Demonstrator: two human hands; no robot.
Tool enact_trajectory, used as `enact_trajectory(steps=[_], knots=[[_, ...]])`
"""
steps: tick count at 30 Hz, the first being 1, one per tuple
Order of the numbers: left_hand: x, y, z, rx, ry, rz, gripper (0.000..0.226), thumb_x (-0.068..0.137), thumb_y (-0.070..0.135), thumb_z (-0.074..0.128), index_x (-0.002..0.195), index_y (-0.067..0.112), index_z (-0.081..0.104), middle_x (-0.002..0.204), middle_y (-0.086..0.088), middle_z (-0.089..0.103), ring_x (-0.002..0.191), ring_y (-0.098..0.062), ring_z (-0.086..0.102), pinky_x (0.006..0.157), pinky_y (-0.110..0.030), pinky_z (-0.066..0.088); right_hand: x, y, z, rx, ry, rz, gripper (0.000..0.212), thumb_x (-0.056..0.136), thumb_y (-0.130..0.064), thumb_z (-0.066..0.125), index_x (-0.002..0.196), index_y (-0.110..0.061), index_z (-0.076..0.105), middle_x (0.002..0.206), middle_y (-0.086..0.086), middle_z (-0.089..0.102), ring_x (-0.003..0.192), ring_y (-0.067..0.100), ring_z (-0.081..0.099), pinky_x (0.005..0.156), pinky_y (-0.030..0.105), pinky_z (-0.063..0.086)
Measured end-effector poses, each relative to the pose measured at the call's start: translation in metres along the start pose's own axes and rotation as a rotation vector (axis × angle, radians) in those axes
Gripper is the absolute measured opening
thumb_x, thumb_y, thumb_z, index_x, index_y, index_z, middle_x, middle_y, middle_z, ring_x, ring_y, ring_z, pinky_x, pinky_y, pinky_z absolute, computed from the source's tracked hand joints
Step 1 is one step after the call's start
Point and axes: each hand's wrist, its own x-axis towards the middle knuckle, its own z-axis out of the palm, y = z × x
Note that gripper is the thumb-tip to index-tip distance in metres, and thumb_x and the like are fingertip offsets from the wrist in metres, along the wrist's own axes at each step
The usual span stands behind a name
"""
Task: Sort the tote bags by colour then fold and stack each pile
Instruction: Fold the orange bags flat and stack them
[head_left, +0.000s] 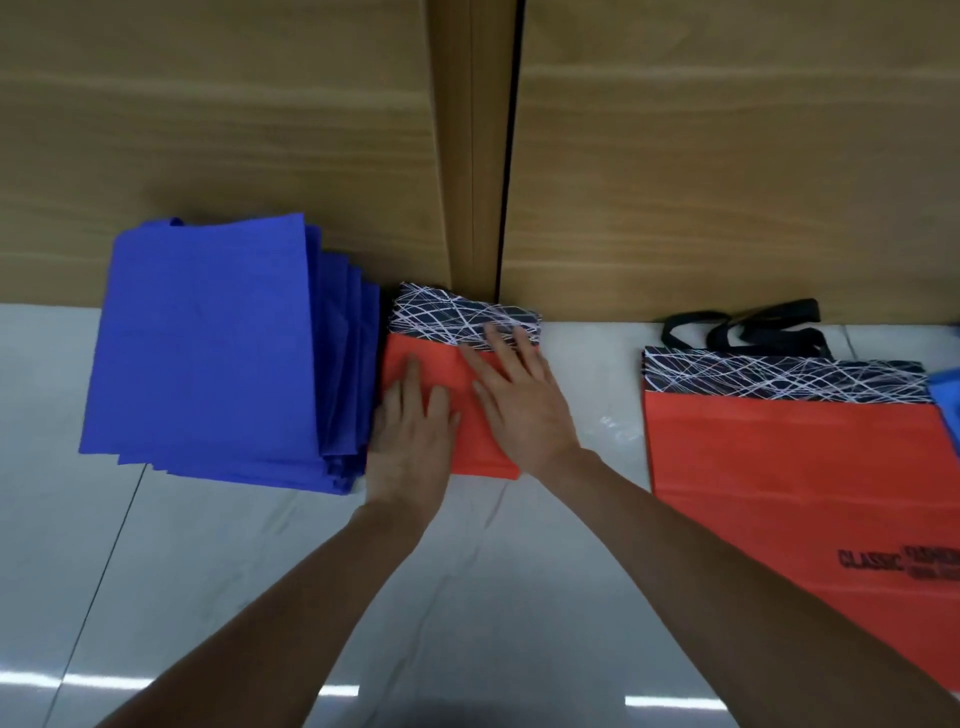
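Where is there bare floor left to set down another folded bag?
A bare strip of floor lies between the folded orange bag and the unfolded orange bag to its right. A wider patch lies in front of the blue stack. It is crowded where the blue stack meets the folded orange bag, under the left hand and right hand.

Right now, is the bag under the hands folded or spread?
Folded: red bag is far narrower than the spread bag; left hand, right hand press it.
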Motion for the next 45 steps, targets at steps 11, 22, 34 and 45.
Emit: enact_trajectory(steps=[11, 22, 34, 45], knots=[[0.002, -0.008, 0.049, -0.035, 0.089, 0.009, 0.053, 0.098, 0.029, 0.023, 0.142, 0.001, 0.031, 0.146, -0.026, 0.032, 0.136, -0.037, 0.032, 0.113, -0.044, 0.02, 0.005, 0.007, 0.024, -0.039, -0.009, 0.026, 0.049, 0.097, -0.039, 0.021, 0.143, -0.032, 0.038, 0.155, -0.002, 0.026, 0.144, 0.027, 0.018, 0.112, 0.047, 0.014], [0.011, 0.01, 0.005, -0.138, -0.129, -0.112, 0.067, 0.092, 0.044, 0.016, 0.132, -0.002, 0.045, 0.145, -0.029, 0.032, 0.134, -0.043, 0.031, 0.111, -0.053, 0.023, -0.024, -0.013, -0.022, 0.091, 0.028, 0.281, 0.065, 0.091, -0.048, 0.01, 0.148, -0.019, 0.027, 0.158, 0.006, 0.01, 0.146, 0.025, 0.007, 0.116, 0.044, 0.003], [-0.014, 0.067, -0.062, -0.167, -0.046, 0.042, 0.068, 0.094, 0.045, 0.04, 0.144, 0.002, 0.024, 0.153, -0.022, 0.013, 0.143, -0.035, 0.009, 0.115, -0.047, 0.007, -0.152, 0.028, -0.089, 0.191, 0.102, 0.375, 0.069, 0.088, -0.048, 0.014, 0.142, -0.011, 0.038, 0.15, 0.008, 0.032, 0.136, 0.023, 0.027, 0.112, 0.033, 0.019], [-0.094, 0.177, -0.009, -0.28, -0.235, 0.603, 0.055, 0.081, 0.048, 0.039, 0.11, 0.008, 0.063, 0.123, -0.016, 0.059, 0.11, -0.028, 0.06, 0.091, -0.039, 0.047, -0.323, 0.115, -0.1, 0.083, -0.084, 0.608, 0.046, 0.09, -0.024, 0.046, 0.13, -0.002, 0.049, 0.136, 0.015, 0.048, 0.123, 0.032, 0.046, 0.105, 0.046, 0.038]])
